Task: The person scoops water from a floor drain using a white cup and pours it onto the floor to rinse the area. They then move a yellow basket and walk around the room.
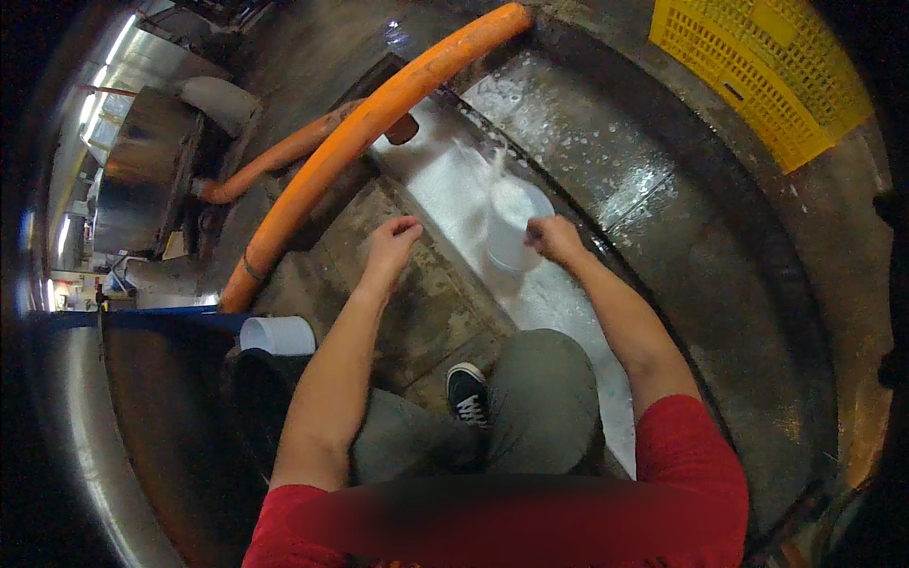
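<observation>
My right hand [554,239] is closed at the rim side of a pale plastic bucket [517,234], which tilts over a floor channel of foamy white water [454,192]. Whitish liquid splashes from the bucket's far end. Over the wet floor left of the channel hangs my left hand [399,231], fingers curled and thumb near the fingertips, with nothing visible in it. A second white plastic container [287,335] is beside my left forearm.
A thick orange hose [376,117] arches across the channel's far part, with a thinner orange pipe [284,153] beneath. At the upper right lies a yellow perforated plastic crate [767,78]. Metal equipment [145,170] stands at the left. A raised edge runs along the channel's right side.
</observation>
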Available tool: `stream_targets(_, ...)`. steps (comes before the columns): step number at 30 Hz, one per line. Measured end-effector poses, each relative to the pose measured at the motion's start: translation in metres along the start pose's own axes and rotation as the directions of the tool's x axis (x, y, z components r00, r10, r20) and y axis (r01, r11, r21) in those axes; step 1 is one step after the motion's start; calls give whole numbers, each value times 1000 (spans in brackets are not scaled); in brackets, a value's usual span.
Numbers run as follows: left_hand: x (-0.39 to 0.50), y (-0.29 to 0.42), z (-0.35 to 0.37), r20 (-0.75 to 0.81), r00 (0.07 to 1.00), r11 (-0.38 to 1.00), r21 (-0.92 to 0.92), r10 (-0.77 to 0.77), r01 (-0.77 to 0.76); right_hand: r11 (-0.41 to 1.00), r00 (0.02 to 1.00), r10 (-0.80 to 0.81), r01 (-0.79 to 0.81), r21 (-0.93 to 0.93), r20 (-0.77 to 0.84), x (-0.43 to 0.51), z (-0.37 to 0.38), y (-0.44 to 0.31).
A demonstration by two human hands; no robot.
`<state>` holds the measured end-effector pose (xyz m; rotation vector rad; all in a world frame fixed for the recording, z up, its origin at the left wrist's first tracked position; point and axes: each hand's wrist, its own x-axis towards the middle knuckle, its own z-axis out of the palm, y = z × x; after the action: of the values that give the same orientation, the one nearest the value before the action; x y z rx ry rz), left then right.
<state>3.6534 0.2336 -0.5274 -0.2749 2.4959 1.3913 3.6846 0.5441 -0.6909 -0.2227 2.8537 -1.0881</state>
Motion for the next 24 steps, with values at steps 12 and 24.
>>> stream_targets(12,24,-13,-17,-78,995,997,-59,-62,58,220,710,472,479,850,-522,-202,-464,156)
stream_targets(24,26,2,-2,19,998,999,13,-52,52,502,833,435,90,860,-341,-101,-288,40)
